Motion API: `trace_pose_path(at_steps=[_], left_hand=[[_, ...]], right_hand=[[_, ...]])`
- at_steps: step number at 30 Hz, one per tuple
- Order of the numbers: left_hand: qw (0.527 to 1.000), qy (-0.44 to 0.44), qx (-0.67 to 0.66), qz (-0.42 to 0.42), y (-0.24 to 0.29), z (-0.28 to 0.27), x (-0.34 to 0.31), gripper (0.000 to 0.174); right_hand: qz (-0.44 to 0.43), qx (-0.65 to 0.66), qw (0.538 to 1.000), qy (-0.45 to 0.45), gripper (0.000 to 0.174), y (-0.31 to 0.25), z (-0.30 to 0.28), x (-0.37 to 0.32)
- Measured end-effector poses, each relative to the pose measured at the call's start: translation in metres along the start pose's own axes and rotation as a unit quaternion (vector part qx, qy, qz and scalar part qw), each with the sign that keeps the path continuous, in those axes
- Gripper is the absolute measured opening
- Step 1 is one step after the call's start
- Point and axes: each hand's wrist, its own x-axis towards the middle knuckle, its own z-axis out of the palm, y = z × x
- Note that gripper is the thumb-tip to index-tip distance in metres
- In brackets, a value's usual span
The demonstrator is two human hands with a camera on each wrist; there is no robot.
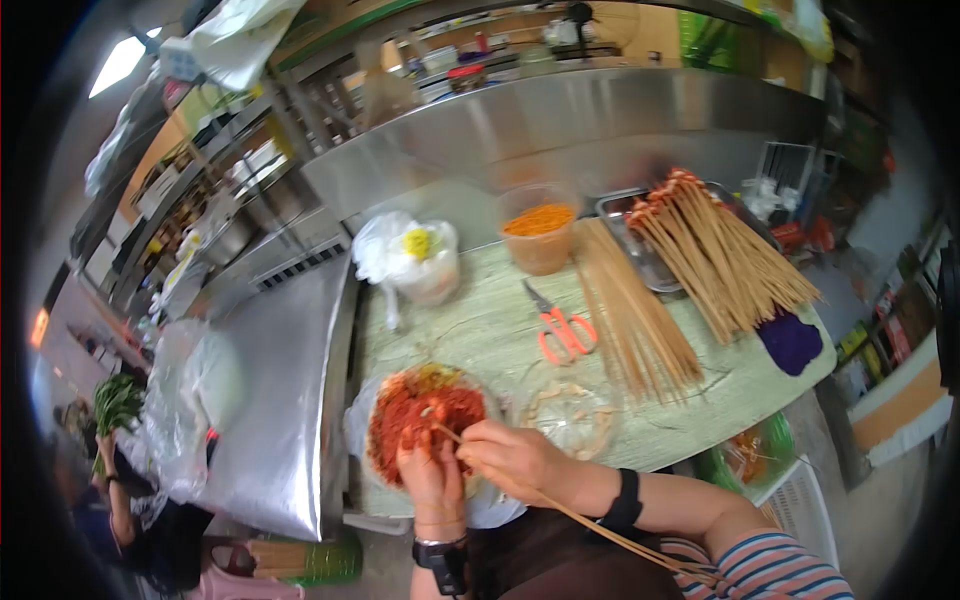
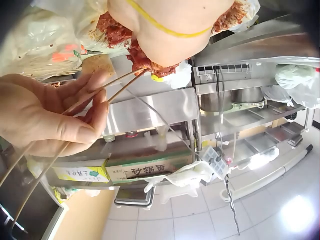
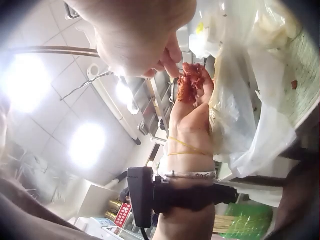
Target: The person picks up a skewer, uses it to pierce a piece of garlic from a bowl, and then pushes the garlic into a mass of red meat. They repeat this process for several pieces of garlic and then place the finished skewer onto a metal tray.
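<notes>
My left hand [image 1: 432,482] is over a bowl of red, sauce-coated meat [image 1: 400,410] and holds a piece of it in its stained fingers. In the right wrist view that red piece of meat [image 3: 189,85] sits at the fingertips of the left hand [image 3: 192,120]. My right hand [image 1: 515,460] pinches two thin bamboo skewers [image 1: 610,537] between thumb and fingers. In the left wrist view the tips of these skewers [image 2: 120,80] meet the red meat [image 2: 152,67]. Their long ends run back past my right forearm.
Right of the bowl is a clear plastic tub [image 1: 568,415]. Behind lie orange-handled scissors [image 1: 565,335], loose skewers [image 1: 640,320], an orange-filled container [image 1: 538,250] and a white bag [image 1: 385,250]. Loaded skewers [image 1: 715,260] rest on a metal tray [image 1: 655,270]. Another person [image 1: 125,500] holds greens at left.
</notes>
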Motion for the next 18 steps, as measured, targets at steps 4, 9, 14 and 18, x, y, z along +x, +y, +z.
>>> trace_pose_path(at_steps=[4,9,14,18], left_hand=[[0.996,-0.065,0.062,0.017,0.005,0.025,-0.008,0.022],[0.995,-0.032,0.061,0.077,-0.004,-0.012,0.008,0.036],[0.993,-0.067,0.074,0.07,0.003,0.017,-0.006,0.045],[0.996,-0.022,0.046,0.072,0.01,0.03,-0.012,0.047]], right_hand=[[0.015,0.005,1.0,0.019,0.016,0.001,0.002,0.002],[0.12,0.044,0.992,0.013,0.019,-0.011,-0.017,-0.01],[0.301,0.318,0.892,0.11,0.021,-0.011,-0.074,-0.029],[0.237,0.341,0.846,0.335,0.026,0.009,-0.144,-0.019]])
